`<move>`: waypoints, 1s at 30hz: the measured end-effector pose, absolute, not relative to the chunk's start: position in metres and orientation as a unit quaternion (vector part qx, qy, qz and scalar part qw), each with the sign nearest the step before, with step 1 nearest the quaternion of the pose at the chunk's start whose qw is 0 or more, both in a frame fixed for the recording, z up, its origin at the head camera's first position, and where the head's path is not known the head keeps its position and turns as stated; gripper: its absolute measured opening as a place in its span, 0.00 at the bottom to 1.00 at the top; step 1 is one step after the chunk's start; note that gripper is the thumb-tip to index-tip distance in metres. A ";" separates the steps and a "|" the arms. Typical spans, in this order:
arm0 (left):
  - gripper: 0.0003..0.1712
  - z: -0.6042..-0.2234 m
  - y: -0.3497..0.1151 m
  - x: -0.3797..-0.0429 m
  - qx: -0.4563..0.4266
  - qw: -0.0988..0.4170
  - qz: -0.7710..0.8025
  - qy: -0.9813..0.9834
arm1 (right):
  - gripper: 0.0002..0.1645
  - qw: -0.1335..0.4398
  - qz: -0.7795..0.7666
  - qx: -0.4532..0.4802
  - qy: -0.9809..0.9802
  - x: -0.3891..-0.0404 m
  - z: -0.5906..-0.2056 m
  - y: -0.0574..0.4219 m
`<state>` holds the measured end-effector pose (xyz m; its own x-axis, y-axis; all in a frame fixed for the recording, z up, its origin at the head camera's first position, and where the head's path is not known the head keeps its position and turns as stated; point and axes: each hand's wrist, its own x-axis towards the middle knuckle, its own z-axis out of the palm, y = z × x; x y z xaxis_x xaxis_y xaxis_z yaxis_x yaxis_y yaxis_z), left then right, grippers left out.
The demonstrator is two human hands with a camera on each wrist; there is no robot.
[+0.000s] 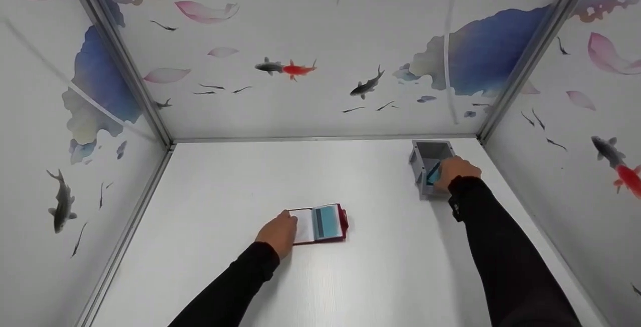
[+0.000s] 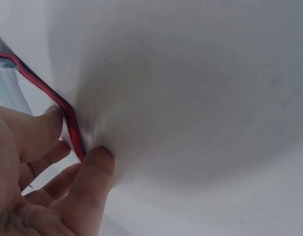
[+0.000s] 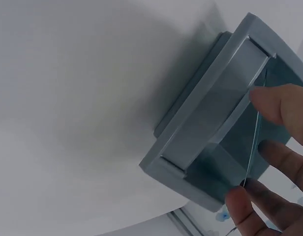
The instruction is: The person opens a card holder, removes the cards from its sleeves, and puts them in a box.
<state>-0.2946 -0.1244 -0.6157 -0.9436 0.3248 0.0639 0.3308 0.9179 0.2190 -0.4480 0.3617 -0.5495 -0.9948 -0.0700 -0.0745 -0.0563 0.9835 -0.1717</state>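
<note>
A red card holder lies unfolded on the white table, with a teal card behind the clear sleeve of its right half. My left hand pinches the holder's left edge; in the left wrist view the thumb and fingers meet across its red rim. At the far right, my right hand reaches into a grey plastic bin. Between its thumb and fingers it pinches a thin teal card, seen nearly edge-on in the right wrist view, inside the bin's opening.
White panels printed with fish and petals enclose the table on the left, back and right. Metal corner posts join them. The bin stands close to the back wall and near the right wall.
</note>
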 end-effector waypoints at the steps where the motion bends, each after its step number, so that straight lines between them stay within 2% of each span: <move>1: 0.08 -0.616 -0.123 -0.293 -0.170 0.015 -0.114 -0.979 | 0.16 0.049 -0.087 -0.032 0.994 -0.450 -0.553 0.365; 4: 0.07 -0.619 -0.121 -0.291 -0.173 0.020 -0.113 -0.978 | 0.26 0.072 -0.092 -0.029 0.993 -0.454 -0.560 0.371; 6: 0.08 -0.623 -0.120 -0.292 -0.172 0.022 -0.114 -0.978 | 0.28 0.073 -0.094 -0.029 0.992 -0.452 -0.560 0.372; 9: 0.10 -0.623 -0.117 -0.291 -0.167 0.014 -0.118 -0.979 | 0.23 0.045 -0.100 -0.025 0.994 -0.443 -0.553 0.368; 13: 0.14 -0.620 -0.116 -0.292 -0.165 0.007 -0.115 -0.979 | 0.12 -0.044 -0.106 -0.037 0.993 -0.431 -0.535 0.344; 15: 0.15 -0.620 -0.117 -0.293 -0.161 0.009 -0.111 -0.981 | 0.11 -0.080 -0.103 -0.068 0.989 -0.429 -0.529 0.324; 17: 0.16 -0.621 -0.118 -0.294 -0.158 0.009 -0.106 -0.982 | 0.14 -0.096 -0.098 -0.117 0.984 -0.426 -0.524 0.301; 23: 0.16 -0.625 -0.120 -0.297 -0.152 0.003 -0.094 -0.984 | 0.26 -0.016 -0.093 -0.266 0.959 -0.401 -0.524 0.222; 27: 0.14 -0.626 -0.120 -0.299 -0.141 -0.005 -0.111 -0.984 | 0.39 0.050 -0.090 -0.322 0.941 -0.383 -0.545 0.174; 30: 0.14 -0.625 -0.119 -0.297 -0.136 -0.011 -0.112 -0.984 | 0.48 0.076 -0.086 -0.343 0.932 -0.374 -0.564 0.149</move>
